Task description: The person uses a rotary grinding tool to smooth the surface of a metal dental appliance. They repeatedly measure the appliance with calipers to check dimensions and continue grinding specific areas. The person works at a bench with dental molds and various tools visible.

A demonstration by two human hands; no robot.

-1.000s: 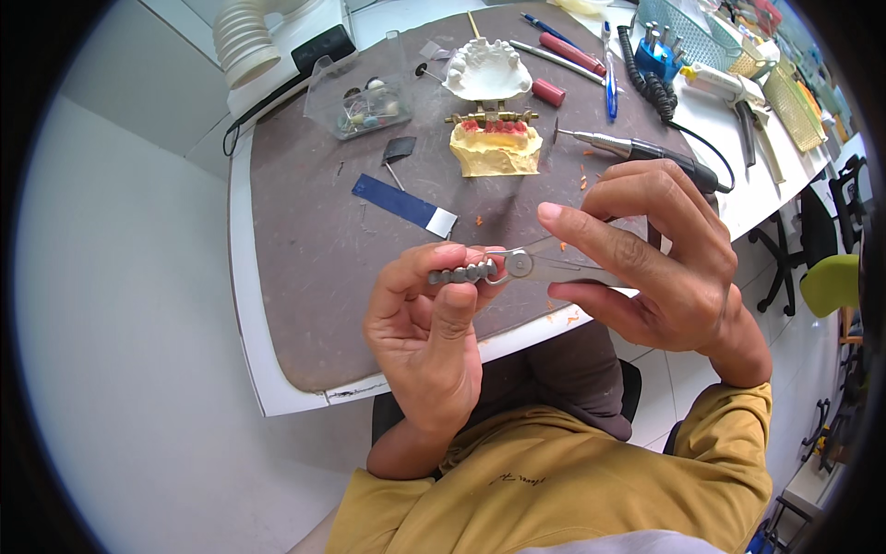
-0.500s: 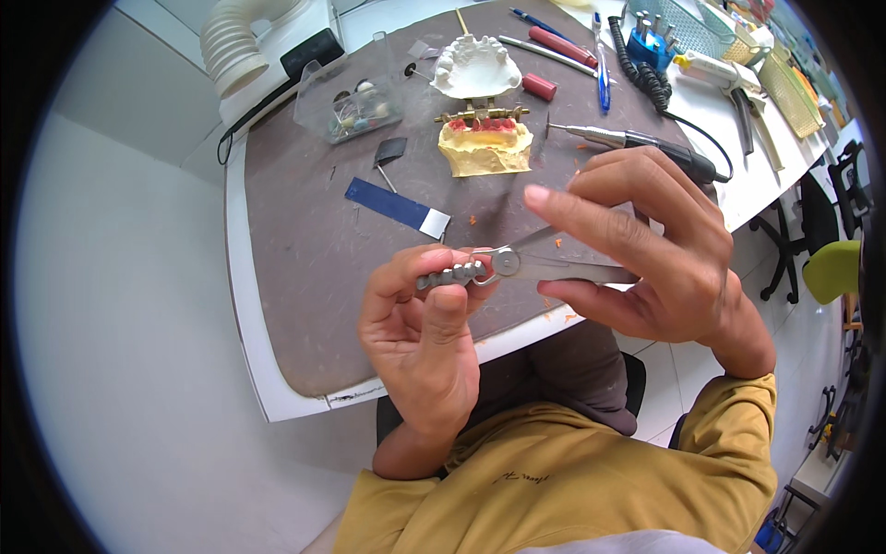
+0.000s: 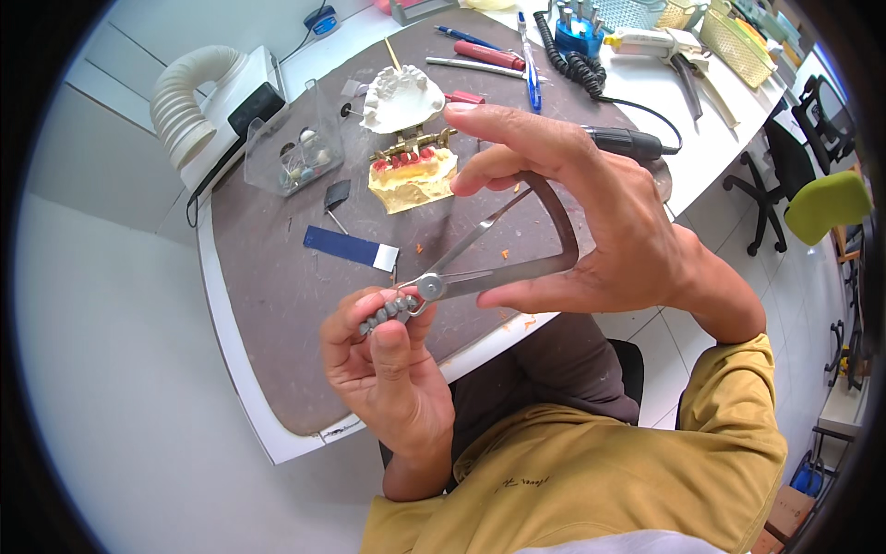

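Observation:
My left hand [image 3: 397, 397] pinches a grey metal dental bridge [image 3: 383, 316], a curved row of several tooth shapes, between thumb and fingers. At the bridge's right end sit the small curved jaws of a metal dental caliper [image 3: 517, 274]; whether both tips touch the metal I cannot tell. My right hand [image 3: 618, 222] holds the caliper by its arms and curved scale, thumb beneath the lower arm, index finger stretched out above. Beyond my hands stands a white plaster dental cast [image 3: 401, 97], joined by a brass articulator [image 3: 415, 143] to a yellow cast [image 3: 413, 194] with red teeth.
On the brown mat lie a blue strip with a white end [image 3: 346, 247], a black-headed tool [image 3: 337, 194] and orange shavings. A clear plastic box [image 3: 295, 157] stands left of the casts. A corded handpiece [image 3: 623, 141] lies behind my right hand, pens and a bur stand [image 3: 580, 37] farther back.
The whole view has shifted, so mat and casts sit farther left. My right hand has turned and spread, showing more of the caliper's scale. The caliper's jaws stay at the bridge's end.

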